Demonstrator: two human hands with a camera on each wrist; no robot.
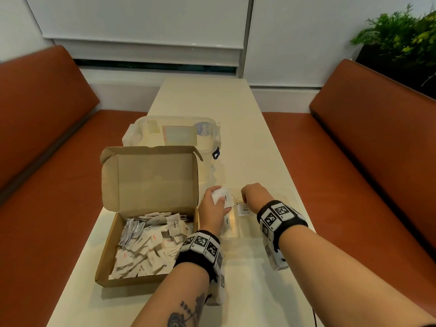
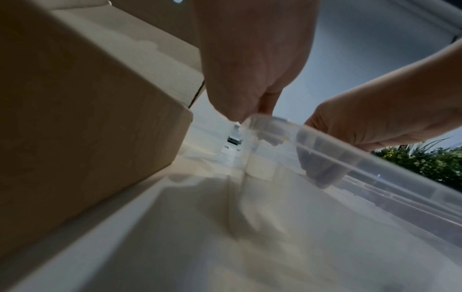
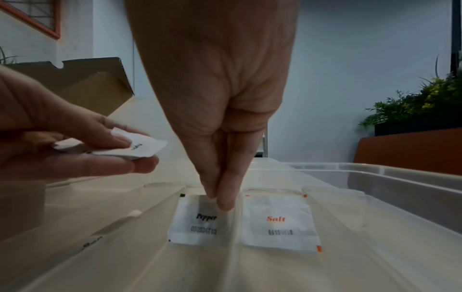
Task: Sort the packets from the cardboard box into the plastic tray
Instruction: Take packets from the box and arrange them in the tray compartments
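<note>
Where cardboard box (image 1: 151, 232) crowds tray (image 3: 400, 177): container (image 1: 174, 133).

White packets (image 1: 146, 246) with black or red print fill a brown cardboard box (image 1: 151, 182); wristbands (image 1: 278, 215) are black-and-white checked.

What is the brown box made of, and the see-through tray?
The brown box looks like matte cardboard: dull tan with folded flaps. The tray looks like clear, glossy plastic: the table shows through its walls and its rim shines.
</note>
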